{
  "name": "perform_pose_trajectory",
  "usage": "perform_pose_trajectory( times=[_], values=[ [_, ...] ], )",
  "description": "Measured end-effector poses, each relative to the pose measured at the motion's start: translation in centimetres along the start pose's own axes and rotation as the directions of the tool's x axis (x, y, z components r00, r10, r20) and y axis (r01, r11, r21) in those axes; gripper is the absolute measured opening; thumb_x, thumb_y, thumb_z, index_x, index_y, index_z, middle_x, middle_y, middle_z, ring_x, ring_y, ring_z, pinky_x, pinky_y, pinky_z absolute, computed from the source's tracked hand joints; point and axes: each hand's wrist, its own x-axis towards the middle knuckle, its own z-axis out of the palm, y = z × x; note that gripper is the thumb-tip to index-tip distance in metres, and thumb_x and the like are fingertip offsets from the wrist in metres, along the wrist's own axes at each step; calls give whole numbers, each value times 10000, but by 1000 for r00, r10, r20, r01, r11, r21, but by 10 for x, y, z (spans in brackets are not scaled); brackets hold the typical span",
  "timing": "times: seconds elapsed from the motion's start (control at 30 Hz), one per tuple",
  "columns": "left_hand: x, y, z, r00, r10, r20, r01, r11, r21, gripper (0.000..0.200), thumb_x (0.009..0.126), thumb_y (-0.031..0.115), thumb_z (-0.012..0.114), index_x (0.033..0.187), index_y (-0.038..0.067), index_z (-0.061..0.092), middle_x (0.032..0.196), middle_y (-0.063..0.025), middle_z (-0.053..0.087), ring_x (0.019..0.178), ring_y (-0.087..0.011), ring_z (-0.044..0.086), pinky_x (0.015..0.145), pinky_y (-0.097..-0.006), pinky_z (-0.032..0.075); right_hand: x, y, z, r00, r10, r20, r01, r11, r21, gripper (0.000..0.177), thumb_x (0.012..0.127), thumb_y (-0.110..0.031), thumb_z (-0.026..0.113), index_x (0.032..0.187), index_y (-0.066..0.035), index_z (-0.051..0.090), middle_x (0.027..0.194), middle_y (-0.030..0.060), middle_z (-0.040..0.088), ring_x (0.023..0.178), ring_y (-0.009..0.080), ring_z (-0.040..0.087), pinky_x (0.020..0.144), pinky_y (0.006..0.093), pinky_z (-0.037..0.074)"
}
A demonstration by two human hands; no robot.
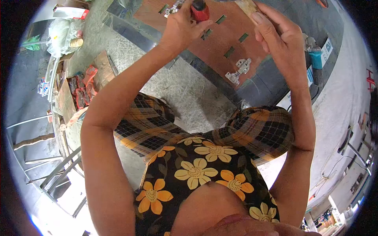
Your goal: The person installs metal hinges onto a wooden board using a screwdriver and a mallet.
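My left hand (182,27) is closed around a red-handled tool (201,12) with a black end, held upright over a reddish-brown board (212,41). The tool's working tip is hidden. My right hand (281,37) grips a wooden handle (248,8); its head is mostly cut off by the top edge, so its kind cannot be told. Several small rectangular slots (229,52) mark the board. One silver cabinet hinge (238,71) lies near the board's close corner. Another metal hinge (173,8) shows beside my left hand, partly covered by it.
The board lies on a dark surface (271,84) in front of my knees. A teal and white box (321,54) stands at right. To the left are red plastic wrapping on cardboard (83,88), clear plastic bags (63,37) and metal bars (63,173).
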Motion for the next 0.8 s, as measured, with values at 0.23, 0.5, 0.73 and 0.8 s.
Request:
perform_pose_trajectory(
  times=[0.23,0.5,0.73,0.8],
  values=[
    [-13,-24,20,998,-26,58,29,998,-59,521,782,239,818,1153,-31,571,937,-177,716,912,-238,720,775,-349,579,-3,-5,-4,1000,-4,-18,5,999,32,276,989,-141,531,1137,76,616,703,27,570,606,68,491,530,244,410],
    [-11,-30,21,996,65,54,-66,998,8,494,787,258,813,1116,-23,574,890,-158,715,830,-233,726,725,-338,572,-7,-5,-8,999,-49,-23,49,998,32,292,989,-163,541,1142,74,618,693,31,565,589,66,481,524,242,403],
    [-12,-18,20,996,15,84,-21,997,74,497,786,333,806,1097,14,584,859,-155,714,795,-258,727,710,-354,573,-4,-7,-3,1000,-6,-26,8,997,72,308,1000,-194,542,1154,59,624,673,15,557,577,59,481,511,238,398],
    [-12,-20,22,997,25,77,-30,998,62,503,783,351,806,1090,18,587,854,-154,714,793,-259,728,706,-355,573,-3,9,2,994,-93,-54,96,994,56,317,995,-215,556,1193,21,628,659,-3,543,562,45,466,492,227,375]
  ],
)
